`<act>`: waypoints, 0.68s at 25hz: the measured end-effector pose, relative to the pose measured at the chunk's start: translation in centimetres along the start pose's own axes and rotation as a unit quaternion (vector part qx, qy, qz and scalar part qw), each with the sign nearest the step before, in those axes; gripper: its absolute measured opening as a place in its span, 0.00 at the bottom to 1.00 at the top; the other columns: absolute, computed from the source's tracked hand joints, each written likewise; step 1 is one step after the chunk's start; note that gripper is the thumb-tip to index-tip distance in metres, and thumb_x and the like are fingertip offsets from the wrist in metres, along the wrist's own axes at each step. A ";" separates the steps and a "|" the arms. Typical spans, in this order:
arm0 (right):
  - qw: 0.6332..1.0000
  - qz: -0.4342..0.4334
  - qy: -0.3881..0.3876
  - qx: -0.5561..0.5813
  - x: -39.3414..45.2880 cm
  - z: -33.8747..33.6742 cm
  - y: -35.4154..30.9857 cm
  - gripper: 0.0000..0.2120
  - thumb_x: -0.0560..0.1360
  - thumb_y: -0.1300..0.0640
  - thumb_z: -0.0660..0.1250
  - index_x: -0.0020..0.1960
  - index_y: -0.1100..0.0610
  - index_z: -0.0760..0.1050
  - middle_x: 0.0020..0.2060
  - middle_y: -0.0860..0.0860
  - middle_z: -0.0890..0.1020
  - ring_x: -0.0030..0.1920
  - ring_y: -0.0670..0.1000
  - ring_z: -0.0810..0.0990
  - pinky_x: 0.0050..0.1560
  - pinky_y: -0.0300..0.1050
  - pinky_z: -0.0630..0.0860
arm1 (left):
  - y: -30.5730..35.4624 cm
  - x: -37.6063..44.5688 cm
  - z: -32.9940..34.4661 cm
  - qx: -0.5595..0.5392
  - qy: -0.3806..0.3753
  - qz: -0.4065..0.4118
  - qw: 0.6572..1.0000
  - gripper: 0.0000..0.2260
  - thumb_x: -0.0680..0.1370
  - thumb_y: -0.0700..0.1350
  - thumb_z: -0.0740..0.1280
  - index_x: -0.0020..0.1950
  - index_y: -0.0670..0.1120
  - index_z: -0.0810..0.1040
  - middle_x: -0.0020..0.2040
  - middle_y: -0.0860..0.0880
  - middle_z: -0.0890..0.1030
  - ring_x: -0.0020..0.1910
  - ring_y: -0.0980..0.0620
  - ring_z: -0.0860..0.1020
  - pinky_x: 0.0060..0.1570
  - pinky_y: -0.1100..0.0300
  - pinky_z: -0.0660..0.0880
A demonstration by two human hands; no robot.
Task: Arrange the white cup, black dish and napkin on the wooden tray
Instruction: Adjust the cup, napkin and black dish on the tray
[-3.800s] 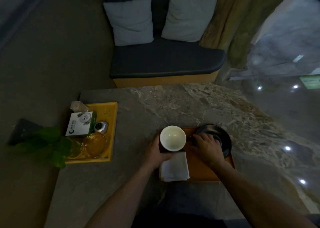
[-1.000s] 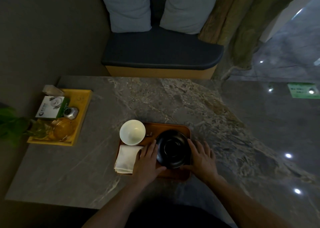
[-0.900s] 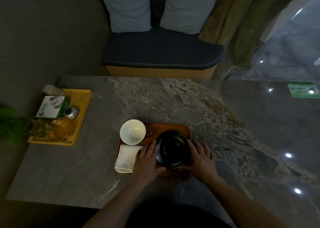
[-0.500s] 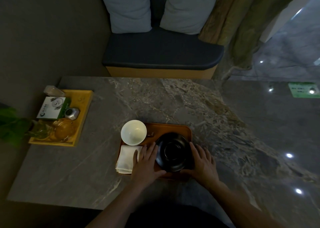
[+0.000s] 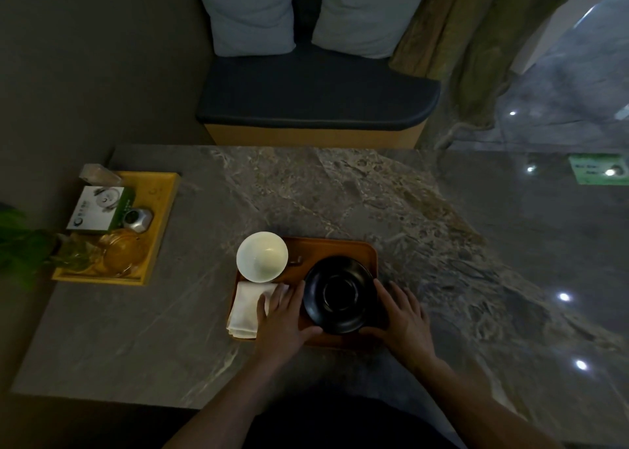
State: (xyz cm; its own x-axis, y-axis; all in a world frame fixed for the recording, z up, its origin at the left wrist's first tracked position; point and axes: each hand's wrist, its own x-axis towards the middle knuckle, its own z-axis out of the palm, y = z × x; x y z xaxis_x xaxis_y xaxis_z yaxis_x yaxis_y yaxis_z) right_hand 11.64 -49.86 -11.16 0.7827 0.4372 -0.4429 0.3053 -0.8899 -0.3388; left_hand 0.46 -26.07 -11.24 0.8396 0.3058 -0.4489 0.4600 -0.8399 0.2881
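I see the black dish low of frame centre on the wooden tray, my left hand and right hand cupping its sides with fingers spread, the napkin and white cup to its left, all on the marble surface.
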 end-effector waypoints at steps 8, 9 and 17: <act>1.000 0.003 0.008 0.003 -0.1 0.4 -0.2 0.44 0.67 0.24 0.57 0.76 0.36 0.42 0.78 0.49 0.57 0.78 0.56 0.49 0.73 0.61 0.53 | -0.5 0.4 -0.9 -0.003 -0.008 0.002 1.000 0.43 0.72 0.69 0.64 0.79 0.58 0.45 0.80 0.52 0.56 0.80 0.51 0.42 0.75 0.42 0.38; 1.000 0.003 0.010 0.002 -0.1 0.5 -0.2 0.44 0.67 0.24 0.56 0.76 0.36 0.42 0.78 0.49 0.57 0.78 0.56 0.49 0.73 0.61 0.53 | -0.6 0.4 -1.0 -0.004 -0.008 0.002 1.000 0.43 0.72 0.69 0.64 0.79 0.58 0.45 0.80 0.52 0.56 0.80 0.51 0.42 0.75 0.42 0.38; 1.000 0.000 0.013 -0.002 -0.3 0.9 -0.2 0.42 0.69 0.27 0.59 0.76 0.36 0.43 0.78 0.50 0.58 0.78 0.57 0.48 0.72 0.62 0.53 | -0.8 0.0 -0.8 -0.011 0.002 0.004 1.000 0.43 0.71 0.69 0.65 0.79 0.58 0.47 0.80 0.55 0.55 0.79 0.52 0.40 0.75 0.41 0.39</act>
State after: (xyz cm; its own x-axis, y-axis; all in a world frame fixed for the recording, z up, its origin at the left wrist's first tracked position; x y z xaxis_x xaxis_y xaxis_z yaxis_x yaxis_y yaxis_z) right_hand 10.84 -49.69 -11.65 0.7964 0.4332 -0.4221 0.3074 -0.8909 -0.3345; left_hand 0.31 -25.05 -10.74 0.8442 0.3013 -0.4433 0.4596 -0.8324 0.3095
